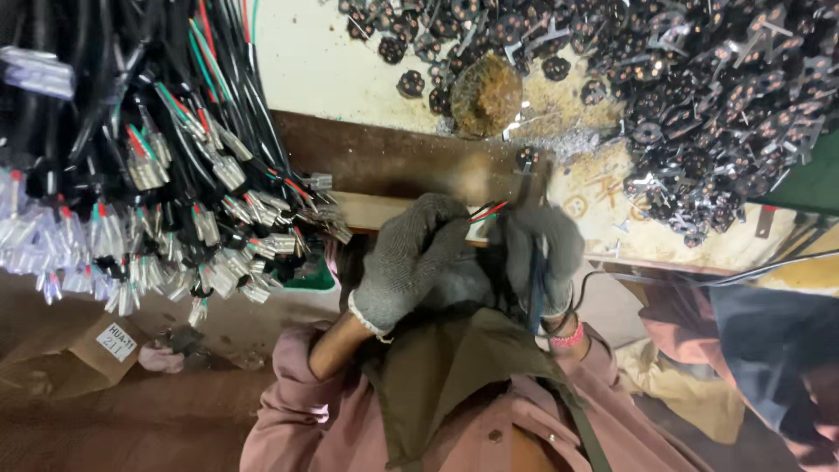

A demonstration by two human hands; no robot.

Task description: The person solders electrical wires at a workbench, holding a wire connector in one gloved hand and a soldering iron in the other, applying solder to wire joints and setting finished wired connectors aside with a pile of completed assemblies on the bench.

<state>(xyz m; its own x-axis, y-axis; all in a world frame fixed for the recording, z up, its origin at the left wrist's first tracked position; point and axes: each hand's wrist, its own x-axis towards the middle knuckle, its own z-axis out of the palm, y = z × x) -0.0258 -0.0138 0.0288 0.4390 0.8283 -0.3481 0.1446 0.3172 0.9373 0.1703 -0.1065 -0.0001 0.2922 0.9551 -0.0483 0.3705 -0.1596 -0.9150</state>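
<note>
Both my hands wear grey knit gloves and meet at the edge of a brown wooden bench (376,157). My left hand (406,258) pinches a thin cable whose red, green and black wire ends (486,211) stick out toward the right. My right hand (544,249) grips a hand tool with a blue handle (535,288). The tool's metal tip (528,182) points up at a small black round plug insert (526,158) on the bench. Whether the tip grips that insert is unclear.
A large heap of black round plug inserts with metal pins (717,79) covers the pale worktop at the upper right, beside a rusty brown lump (486,94). Bundles of black cables with metal terminals (183,192) hang at the left. A cardboard box (79,354) lies lower left.
</note>
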